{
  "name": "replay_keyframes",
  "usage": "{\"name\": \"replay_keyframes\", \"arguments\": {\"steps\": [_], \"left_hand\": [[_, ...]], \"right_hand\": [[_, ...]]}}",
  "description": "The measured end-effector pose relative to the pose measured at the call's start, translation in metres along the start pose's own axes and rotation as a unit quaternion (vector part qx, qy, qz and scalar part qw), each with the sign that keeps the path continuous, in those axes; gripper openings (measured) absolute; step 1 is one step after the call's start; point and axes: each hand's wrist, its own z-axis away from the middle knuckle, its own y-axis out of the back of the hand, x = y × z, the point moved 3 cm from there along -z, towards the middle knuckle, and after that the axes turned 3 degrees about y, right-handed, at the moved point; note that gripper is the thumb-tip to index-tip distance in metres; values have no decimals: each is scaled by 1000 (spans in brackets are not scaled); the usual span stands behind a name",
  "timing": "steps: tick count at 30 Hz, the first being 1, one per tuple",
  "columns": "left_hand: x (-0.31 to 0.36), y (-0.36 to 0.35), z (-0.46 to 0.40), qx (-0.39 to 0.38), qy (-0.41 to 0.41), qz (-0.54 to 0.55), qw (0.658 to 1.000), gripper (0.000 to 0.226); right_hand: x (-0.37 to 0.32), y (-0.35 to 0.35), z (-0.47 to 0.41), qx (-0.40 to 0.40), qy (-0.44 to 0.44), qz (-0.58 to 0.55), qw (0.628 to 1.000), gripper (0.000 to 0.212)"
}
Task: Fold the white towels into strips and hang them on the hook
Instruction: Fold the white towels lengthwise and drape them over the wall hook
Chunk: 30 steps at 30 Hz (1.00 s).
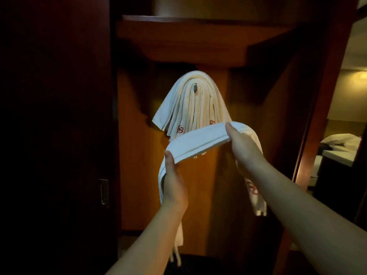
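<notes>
We only see the tip of the hook (pixel 195 88) under the hung towels (pixel 190 104), and both hands' fingers are tucked behind the folded strip (pixel 200 139).

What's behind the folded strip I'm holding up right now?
Behind the folded strip held by the left hand and right hand hangs a stack of towels draped over the hook. Their lower ends are covered by the strip.
</notes>
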Motion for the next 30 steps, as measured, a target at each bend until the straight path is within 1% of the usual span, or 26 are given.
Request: {"name": "replay_keyframes", "arguments": {"steps": [1,3,5,7,8,9,11,13,15,18,21,22,26,28,30], "left_hand": [[8,5,-4,1,-9,8,1000,69],[20,15,-18,15,16,62,998,64],[30,26,-33,-8,21,31,999,63],[46,37,-49,-18,16,-44,999,76],[50,43,-60,-21,20,-68,997,88],[54,49,-69,-26,26,-70,997,98],[65,58,-86,-43,-8,-31,999,107],[73,69,-107,-34,-45,-1,998,99],[81,78,-127,-36,-60,25,997,81],[93,83,-157,-28,-38,63,997,58],[103,85,-189,-7,-11,94,995,41],[103,85,-200,-11,-6,99,995,38],[100,88,-237,-26,0,119,993,28],[97,88,-254,-27,-1,127,992,29],[94,86,-272,-41,-7,128,991,36]], "right_hand": [[5,2,-4,3,4,26,1000,46],[9,5,-10,14,10,67,998,36],[6,8,-20,25,13,91,995,33],[2,8,-33,29,17,107,994,34],[0,6,-39,32,17,114,993,34],[-1,4,-46,40,20,118,992,33],[-4,-2,-59,57,28,119,991,34],[-10,-9,-72,76,27,103,991,35],[-15,-18,-84,83,26,89,992,35],[-21,-27,-100,78,37,74,994,34],[-28,-37,-114,83,51,41,994,38],[-30,-38,-119,97,55,32,993,38],[-27,-41,-143,137,47,52,988,40],[-28,-42,-160,149,52,72,985,39],[-33,-41,-183,160,65,92,981,39]]}}
